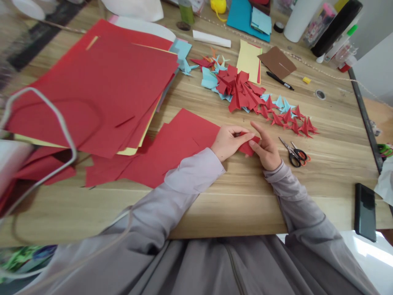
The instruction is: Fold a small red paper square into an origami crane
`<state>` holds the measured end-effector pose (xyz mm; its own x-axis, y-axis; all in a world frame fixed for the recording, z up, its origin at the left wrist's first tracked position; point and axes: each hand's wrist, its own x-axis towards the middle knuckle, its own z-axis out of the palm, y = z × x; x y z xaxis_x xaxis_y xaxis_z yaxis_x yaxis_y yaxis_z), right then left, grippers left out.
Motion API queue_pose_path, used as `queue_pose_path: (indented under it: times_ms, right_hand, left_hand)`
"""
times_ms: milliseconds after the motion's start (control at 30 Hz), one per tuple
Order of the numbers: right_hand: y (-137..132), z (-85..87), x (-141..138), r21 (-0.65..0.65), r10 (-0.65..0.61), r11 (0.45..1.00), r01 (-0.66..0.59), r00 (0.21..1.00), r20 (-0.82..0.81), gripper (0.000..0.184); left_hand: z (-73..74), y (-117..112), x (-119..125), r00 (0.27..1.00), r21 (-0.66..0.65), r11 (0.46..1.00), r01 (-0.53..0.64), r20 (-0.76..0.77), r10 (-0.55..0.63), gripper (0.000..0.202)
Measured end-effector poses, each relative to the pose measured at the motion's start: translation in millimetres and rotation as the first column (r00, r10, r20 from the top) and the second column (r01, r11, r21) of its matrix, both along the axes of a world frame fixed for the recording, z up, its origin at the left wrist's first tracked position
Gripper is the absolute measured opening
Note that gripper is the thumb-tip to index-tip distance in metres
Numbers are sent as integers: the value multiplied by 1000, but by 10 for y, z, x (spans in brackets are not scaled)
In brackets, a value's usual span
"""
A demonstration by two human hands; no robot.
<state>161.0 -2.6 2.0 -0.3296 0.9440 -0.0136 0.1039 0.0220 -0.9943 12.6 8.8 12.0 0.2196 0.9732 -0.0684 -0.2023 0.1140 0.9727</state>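
A small folded piece of red paper (246, 148) is held just above the wooden table between my two hands. My left hand (229, 140) pinches its upper left side, thumb on top. With thumb and bent fingers, my right hand (266, 149) grips the paper's right edge, its index finger raised. Part of the paper is hidden behind my fingers. Loose red sheets (184, 143) lie under and beside my left forearm. Beyond my hands sit a heap of folded red paper pieces (238, 88) and a row of small red paper cranes (287, 117).
Two pairs of scissors (296, 155) lie right of my right hand. A large stack of red sheets (107, 82) covers the left side, with a white cable (61, 123) looping over it. A phone (365, 212) rests at the right front edge; a black pen (280, 80) lies farther back.
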Motion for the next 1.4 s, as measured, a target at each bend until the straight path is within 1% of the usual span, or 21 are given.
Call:
queue_pose_path:
  times_ms: [100,167,333,467,533,667,767,933,1033,1167,1267,1400]
  right_hand:
    - [-8,-5,4,13,8,1000,-8,1000,26,75]
    - [-15,6,9,29,-3,1000,1,998,55,75]
    - [-27,55,-3,31,-11,999,9,997,70,80]
    - [-27,72,-14,24,14,1000,-15,998,66,82]
    - [-23,63,-10,37,27,999,-29,998,54,82]
    - [-7,24,5,81,77,994,-77,997,2,80]
    - [5,1,10,105,81,991,-77,996,-30,78]
    - [6,4,6,107,19,994,-13,998,-58,73]
    - [10,8,4,87,-37,995,47,993,-109,67]
    - [35,-7,16,28,-93,994,102,972,-216,51]
    - [51,-29,33,-9,-114,993,115,962,-247,40]
    - [48,-55,36,-28,-139,990,136,965,-224,38]
  left_hand:
    - [3,8,-7,994,59,997,-45,-95,51,17]
    - [5,7,-6,988,57,996,-64,-134,72,17]
    - [13,-13,8,998,-74,997,-33,-53,30,24]
    - [-15,4,9,999,-89,995,-33,18,35,26]
    - [-43,24,8,998,-80,995,-60,22,62,26]
    - [-93,68,2,978,-38,977,-209,-20,209,25]
    - [-107,91,-2,970,-37,969,-244,-26,243,25]
    - [-97,111,-4,959,-40,959,-281,18,282,23]
    - [-77,104,-8,958,-46,960,-275,72,278,22]
    - [-51,85,-16,957,-93,978,-188,206,203,34]
    - [-41,73,-20,955,-112,978,-177,219,198,36]
    - [-49,74,-22,954,-112,981,-161,237,183,33]
